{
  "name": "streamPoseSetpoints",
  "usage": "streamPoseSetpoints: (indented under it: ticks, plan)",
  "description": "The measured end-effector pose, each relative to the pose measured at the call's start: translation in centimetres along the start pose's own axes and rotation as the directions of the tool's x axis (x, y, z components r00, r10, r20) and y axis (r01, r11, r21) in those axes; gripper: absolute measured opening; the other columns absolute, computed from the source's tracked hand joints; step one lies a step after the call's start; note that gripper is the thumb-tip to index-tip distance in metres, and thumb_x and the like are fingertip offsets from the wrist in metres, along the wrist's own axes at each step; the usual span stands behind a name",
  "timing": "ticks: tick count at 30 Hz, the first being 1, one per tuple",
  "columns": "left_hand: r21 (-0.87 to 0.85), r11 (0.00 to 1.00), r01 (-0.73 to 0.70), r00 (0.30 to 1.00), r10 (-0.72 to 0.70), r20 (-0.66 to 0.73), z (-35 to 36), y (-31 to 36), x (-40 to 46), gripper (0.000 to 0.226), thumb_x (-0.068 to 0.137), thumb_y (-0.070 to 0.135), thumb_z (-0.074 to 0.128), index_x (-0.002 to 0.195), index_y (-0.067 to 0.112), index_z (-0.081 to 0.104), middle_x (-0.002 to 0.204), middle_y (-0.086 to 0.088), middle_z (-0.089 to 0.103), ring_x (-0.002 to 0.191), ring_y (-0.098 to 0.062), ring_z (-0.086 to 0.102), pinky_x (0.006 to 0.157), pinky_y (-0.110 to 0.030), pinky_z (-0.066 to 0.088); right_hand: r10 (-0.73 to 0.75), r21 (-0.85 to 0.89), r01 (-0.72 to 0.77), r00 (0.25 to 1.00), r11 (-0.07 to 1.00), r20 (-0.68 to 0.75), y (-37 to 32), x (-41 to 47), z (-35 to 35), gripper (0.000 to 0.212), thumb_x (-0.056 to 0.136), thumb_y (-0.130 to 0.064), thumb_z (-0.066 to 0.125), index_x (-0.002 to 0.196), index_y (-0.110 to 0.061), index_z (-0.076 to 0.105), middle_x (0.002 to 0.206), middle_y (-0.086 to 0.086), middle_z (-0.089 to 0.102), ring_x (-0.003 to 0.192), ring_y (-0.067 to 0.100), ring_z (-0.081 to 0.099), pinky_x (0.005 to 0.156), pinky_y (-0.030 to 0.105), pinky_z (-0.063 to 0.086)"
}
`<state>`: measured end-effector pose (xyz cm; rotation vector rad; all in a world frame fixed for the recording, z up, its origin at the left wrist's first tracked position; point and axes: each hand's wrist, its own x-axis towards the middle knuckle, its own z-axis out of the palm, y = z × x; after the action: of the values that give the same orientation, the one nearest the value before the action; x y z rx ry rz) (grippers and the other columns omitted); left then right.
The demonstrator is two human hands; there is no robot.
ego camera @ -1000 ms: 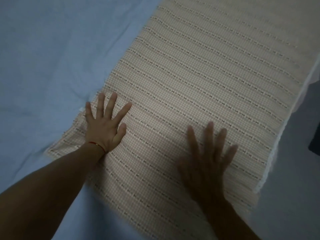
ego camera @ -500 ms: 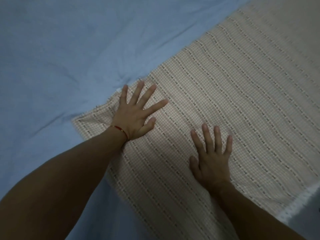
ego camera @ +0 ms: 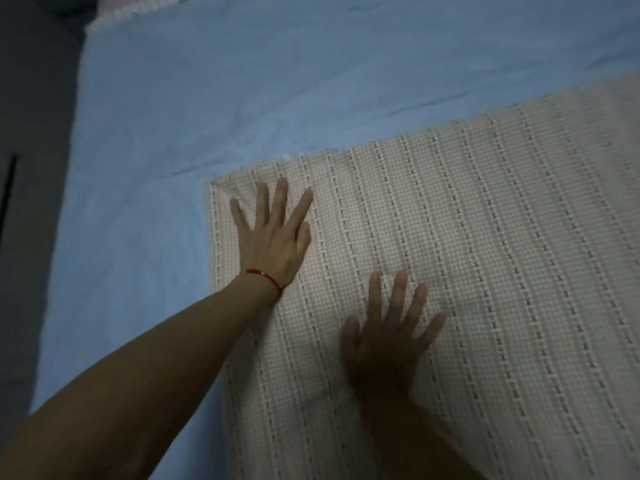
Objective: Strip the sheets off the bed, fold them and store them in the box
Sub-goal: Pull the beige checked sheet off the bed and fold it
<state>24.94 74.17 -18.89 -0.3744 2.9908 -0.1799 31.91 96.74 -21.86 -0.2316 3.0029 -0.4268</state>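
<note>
A cream checked sheet (ego camera: 502, 271) with dark dashed stripes lies folded flat on the bed, filling the right half of the head view. Under it the blue sheet (ego camera: 207, 98) covers the mattress. My left hand (ego camera: 273, 237), with a red thread bracelet at the wrist, presses flat near the cream sheet's far left corner, fingers spread. My right hand (ego camera: 388, 341) lies flat on the same sheet, nearer to me and to the right, fingers spread. Neither hand grips any cloth. No box is in view.
The bed's left edge runs down the left side, with dark floor (ego camera: 31, 237) beyond it. A white lace trim (ego camera: 114, 19) shows at the far left corner of the bed.
The view has swung left, so the cream sheet's stripes now run almost straight away from me. Both hands stay flat on it, the left one close to the corner.
</note>
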Motion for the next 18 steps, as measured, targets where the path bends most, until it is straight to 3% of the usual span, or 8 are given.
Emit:
streamPoseSetpoints:
  ticks: [2,3,5,6,9,12,15,18]
  plan:
    - [-0.093,0.952,0.292,0.956,-0.289,0.051,-0.3,0.7,-4.4,0.058,0.106,0.049,0.021,0.160,0.039,0.003,0.169,-0.008,-0.001,0.155,-0.035,-0.003,0.115,-0.073,0.001,-0.021,0.038,0.020,0.999,0.999,0.034,-0.1,-0.2,-0.4,0.073,0.093,-0.045,0.047,0.159,-0.021,0.029,0.167,0.014,0.018,0.154,0.041,0.011,0.114,0.074,0.014]
    - [-0.146,0.887,0.437,0.899,-0.428,0.093,-0.4,0.8,-6.5,0.059,0.106,0.049,0.022,0.160,0.036,0.003,0.169,-0.009,-0.001,0.154,-0.035,-0.001,0.116,-0.071,0.003,-0.028,0.045,0.026,0.998,0.999,0.050,-0.1,-0.5,-0.7,0.073,0.094,-0.045,0.045,0.160,-0.021,0.027,0.168,0.014,0.017,0.155,0.041,0.010,0.114,0.074,0.013]
    - [-0.307,0.681,0.665,0.744,-0.638,0.197,-0.9,0.1,-10.5,0.064,0.105,0.050,0.025,0.161,0.025,0.007,0.166,-0.017,0.010,0.150,-0.039,0.013,0.117,-0.065,0.015,-0.039,0.038,0.036,0.996,0.999,0.084,-0.1,-0.8,-1.2,0.075,0.095,-0.047,0.042,0.162,-0.020,0.020,0.169,0.014,0.011,0.155,0.041,0.004,0.115,0.073,0.010]
    - [-0.375,0.602,0.705,0.700,-0.676,0.231,-0.7,-0.4,-11.7,0.066,0.104,0.051,0.026,0.160,0.017,0.014,0.160,-0.022,0.022,0.143,-0.040,0.025,0.115,-0.060,0.024,-0.047,0.033,0.044,0.993,0.998,0.109,-0.1,-0.6,-1.2,0.077,0.095,-0.048,0.041,0.162,-0.020,0.016,0.169,0.015,0.007,0.155,0.042,0.002,0.115,0.073,0.008]
    - [-0.512,0.466,0.721,0.659,-0.690,0.300,-1.4,-1.4,-15.0,0.061,0.103,0.055,0.034,0.137,0.005,0.046,0.131,-0.018,0.054,0.115,-0.035,0.052,0.095,-0.043,0.042,-0.121,0.028,0.118,0.981,0.993,0.153,0.6,-1.3,-1.7,0.081,0.095,-0.053,0.037,0.163,-0.016,0.010,0.169,0.019,-0.001,0.154,0.043,-0.005,0.114,0.075,0.003]
    - [-0.594,0.290,0.750,0.633,-0.575,0.518,-2.2,-3.7,-16.0,0.060,0.094,0.059,0.057,0.126,0.008,0.053,0.118,-0.007,0.062,0.101,-0.025,0.058,0.089,-0.035,0.045,-0.255,0.094,0.239,0.942,0.966,0.220,2.2,-2.0,-2.3,0.084,0.097,-0.058,0.030,0.163,-0.015,0.001,0.168,0.018,-0.014,0.153,0.040,-0.018,0.114,0.076,-0.004]
    - [-0.646,0.268,0.715,0.691,-0.409,0.596,-3.9,-6.2,-16.4,0.069,0.075,0.063,0.075,0.121,0.013,0.062,0.118,-0.005,0.070,0.104,-0.025,0.067,0.097,-0.047,0.054,-0.312,0.171,0.270,0.900,0.948,0.305,3.3,-2.0,-3.1,0.078,0.099,-0.062,0.019,0.160,-0.025,-0.014,0.163,0.009,-0.033,0.147,0.029,-0.037,0.114,0.067,-0.022]
    - [-0.694,0.361,0.622,0.783,-0.295,0.548,-7.3,-6.5,-16.8,0.047,0.094,0.044,0.066,0.131,0.020,0.051,0.121,-0.003,0.066,0.104,-0.023,0.066,0.082,-0.044,0.059,-0.348,0.257,0.256,0.832,0.932,0.432,4.2,-1.8,-4.5,0.071,0.100,-0.063,0.013,0.158,-0.036,-0.019,0.159,-0.002,-0.041,0.142,0.016,-0.046,0.113,0.056,-0.031]
